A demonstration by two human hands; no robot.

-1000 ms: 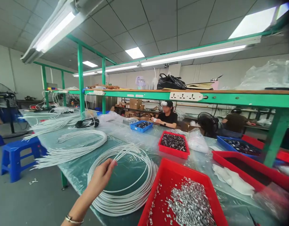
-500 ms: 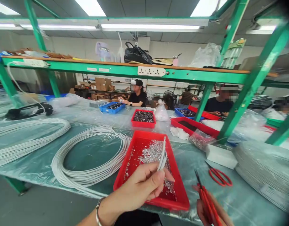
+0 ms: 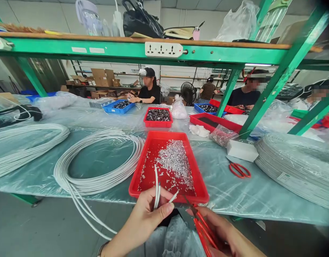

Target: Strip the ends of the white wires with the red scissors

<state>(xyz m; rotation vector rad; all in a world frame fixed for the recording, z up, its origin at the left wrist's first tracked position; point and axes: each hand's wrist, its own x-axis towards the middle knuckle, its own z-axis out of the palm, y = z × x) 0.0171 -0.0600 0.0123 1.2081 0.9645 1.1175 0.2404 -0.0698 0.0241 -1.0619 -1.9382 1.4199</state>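
My left hand [image 3: 150, 217] is closed on white cable ends [image 3: 156, 189]; two stand upright and another pokes out to the right between thumb and fingers. To its right, my right hand [image 3: 220, 225] grips red-handled scissors [image 3: 203, 228], whose dark blades point up and left, close to the short cable end. I cannot tell whether the blades touch it. Both hands are at the near edge of a red tray [image 3: 147, 171] scattered with small silvery scraps [image 3: 176, 160]. White cable runs from a coil [image 3: 73, 189] on the left down past the table edge.
A second pair of red scissors [image 3: 239, 170] lies right of the tray, near a white box [image 3: 242, 150] and a big cable roll [image 3: 295, 167]. Behind stands a red tray of dark parts [image 3: 157, 121]. A green shelf beam [image 3: 121, 48] crosses above; co-workers sit beyond.
My view has tilted down. My left hand has come back from over the tray to its near edge, and its cable ends have spread. The right hand's scissors have moved left, near them.
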